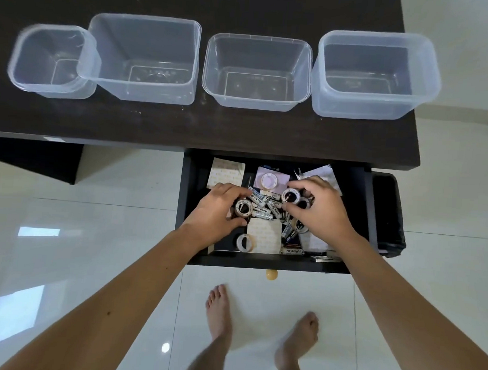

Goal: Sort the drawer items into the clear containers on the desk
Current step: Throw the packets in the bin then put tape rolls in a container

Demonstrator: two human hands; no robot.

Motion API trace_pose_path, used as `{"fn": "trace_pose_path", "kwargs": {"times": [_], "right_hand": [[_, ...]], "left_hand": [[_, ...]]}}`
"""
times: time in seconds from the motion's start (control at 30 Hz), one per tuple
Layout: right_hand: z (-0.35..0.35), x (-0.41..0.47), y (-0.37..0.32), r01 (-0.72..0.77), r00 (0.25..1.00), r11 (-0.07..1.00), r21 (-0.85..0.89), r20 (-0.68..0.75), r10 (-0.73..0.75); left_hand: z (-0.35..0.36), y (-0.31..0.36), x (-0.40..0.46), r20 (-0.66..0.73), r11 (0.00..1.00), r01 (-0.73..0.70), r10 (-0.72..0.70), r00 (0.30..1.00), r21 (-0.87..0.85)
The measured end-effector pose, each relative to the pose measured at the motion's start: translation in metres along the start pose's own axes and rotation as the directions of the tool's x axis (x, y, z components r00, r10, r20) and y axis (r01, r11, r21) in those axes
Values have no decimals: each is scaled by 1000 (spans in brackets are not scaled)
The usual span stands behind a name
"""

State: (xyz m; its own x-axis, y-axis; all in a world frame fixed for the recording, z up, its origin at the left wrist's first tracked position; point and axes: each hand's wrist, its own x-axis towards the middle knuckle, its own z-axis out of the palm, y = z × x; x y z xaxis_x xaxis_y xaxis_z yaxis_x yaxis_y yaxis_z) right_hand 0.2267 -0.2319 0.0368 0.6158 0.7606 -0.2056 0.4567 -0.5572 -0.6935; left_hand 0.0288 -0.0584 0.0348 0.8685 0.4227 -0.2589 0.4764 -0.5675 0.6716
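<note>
An open dark drawer (360,216) below the desk holds round ring-shaped parts, white batteries (264,204), adhesive sheets (264,235) and papers. My left hand (216,211) grips one round ring part (243,208) at the drawer's left middle. My right hand (320,208) grips another round ring part (290,195), with more rings under its fingers. Several empty clear containers stand in a row on the dark desk: a small one (23,63), a large one (144,18), a middle one (259,38) and a right one (378,36).
A loose ring (244,243) lies near the drawer's front. A black bin (389,215) stands right of the drawer. The drawer's round knob (271,274) sticks out toward me. My bare feet (219,311) stand on the glossy white tile floor.
</note>
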Motion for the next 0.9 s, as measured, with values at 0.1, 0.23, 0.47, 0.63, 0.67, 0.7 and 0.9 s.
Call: {"fn": "trace_pose_path", "kwargs": {"times": [0.1,0.23,0.47,0.63,0.67,0.7,0.9], "right_hand": [[-9,-8,-3,47,998,992,116,39,-52],[-20,-17,3,79,991,990,117,98,-90],[-32,-28,13,18,997,993,119,79,-27],[-29,-27,17,31,998,995,99,55,-36],[-29,-26,17,27,998,995,97,52,-32],[-29,-25,17,18,999,995,97,47,-22],[-24,-20,21,18,999,996,90,33,-21]], "left_hand": [[0,2,0,1,997,-34,34,999,76],[2,3,2,-10,986,-57,59,998,155],[3,1,-3,-67,992,-113,116,991,49],[3,14,10,-82,995,-58,52,995,-82],[2,17,14,-97,994,-63,54,994,-90],[2,20,18,-107,993,-70,60,992,-91],[3,34,41,-79,998,-18,13,997,-68]]}}
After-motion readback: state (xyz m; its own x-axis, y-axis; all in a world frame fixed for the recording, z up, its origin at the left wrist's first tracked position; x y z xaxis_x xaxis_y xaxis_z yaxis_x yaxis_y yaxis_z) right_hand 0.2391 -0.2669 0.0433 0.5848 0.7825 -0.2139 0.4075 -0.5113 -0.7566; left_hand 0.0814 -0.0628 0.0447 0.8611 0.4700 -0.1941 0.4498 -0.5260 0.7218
